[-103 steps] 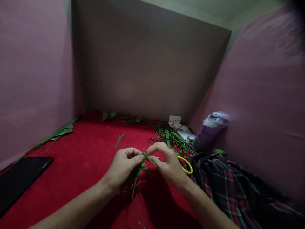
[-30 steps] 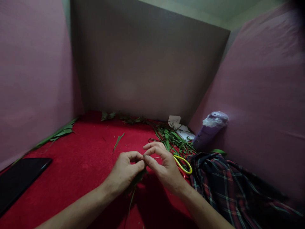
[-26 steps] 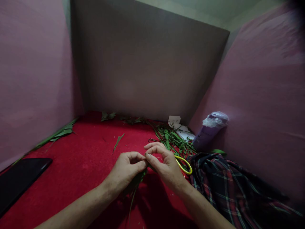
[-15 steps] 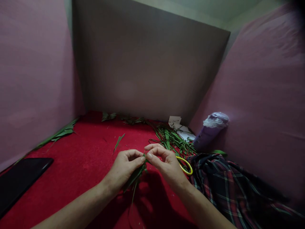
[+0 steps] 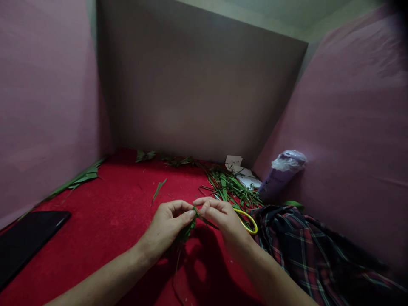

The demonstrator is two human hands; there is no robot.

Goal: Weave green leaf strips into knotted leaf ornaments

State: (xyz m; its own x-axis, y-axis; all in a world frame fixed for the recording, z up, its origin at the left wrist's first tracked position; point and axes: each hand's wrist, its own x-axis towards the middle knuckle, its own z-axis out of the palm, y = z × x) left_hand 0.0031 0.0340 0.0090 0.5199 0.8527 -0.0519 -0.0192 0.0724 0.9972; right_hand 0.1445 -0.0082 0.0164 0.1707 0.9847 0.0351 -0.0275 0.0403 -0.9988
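My left hand [image 5: 165, 225] and my right hand [image 5: 219, 214] meet low over a red cloth [image 5: 111, 221]. Both pinch the same small bundle of green leaf strips [image 5: 188, 229] between thumb and fingertips. The strips' loose ends hang down under my left hand towards the cloth. Just behind my right hand lie scissors with yellow handles [image 5: 247, 219], partly hidden by it.
A pile of cut green leaves [image 5: 232, 187] lies at the back right, with more leaves [image 5: 79, 178] along the left wall. A purple wrapped bottle [image 5: 282, 172] leans at the right. Plaid cloth [image 5: 306, 246] covers the right side. A black phone [image 5: 25, 240] lies left.
Both hands have stayed together on the leaf strips, shifting only slightly. My right fingers have re-gripped and turned the strips near the left thumb.
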